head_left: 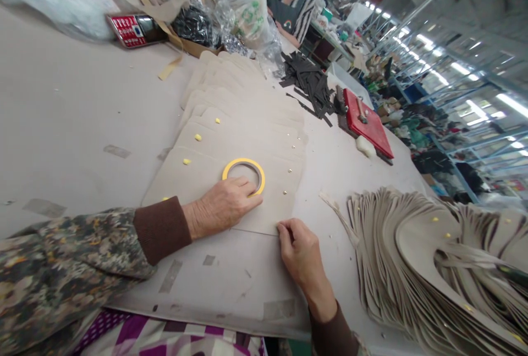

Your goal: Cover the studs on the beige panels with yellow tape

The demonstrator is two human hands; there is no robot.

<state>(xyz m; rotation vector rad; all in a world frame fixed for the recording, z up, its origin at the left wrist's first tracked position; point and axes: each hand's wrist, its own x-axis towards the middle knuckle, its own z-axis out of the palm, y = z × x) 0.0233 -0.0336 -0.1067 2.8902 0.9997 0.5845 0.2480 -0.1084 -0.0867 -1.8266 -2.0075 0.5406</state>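
Note:
My left hand point(225, 206) has its fingers curled round the near edge of a roll of yellow tape point(225, 170), which lies over the beige cut pieces point(231, 144). Those pieces overlap in a staggered row, with small yellow bits along their left side and small metal-looking dots along their right. My right hand point(300, 251) is closed in a pinch at the near right corner of the front beige piece. Its thumb and fingertips meet on that corner.
At the right stands a thick bundle of beige pieces point(383, 257). Black strips point(309, 83) lie farther back, beside a red case point(368, 122) with a tool on it. Plastic bags point(243, 9) and a red-and-black package point(134, 30) sit at the back. Another person point(291, 12) is across the table.

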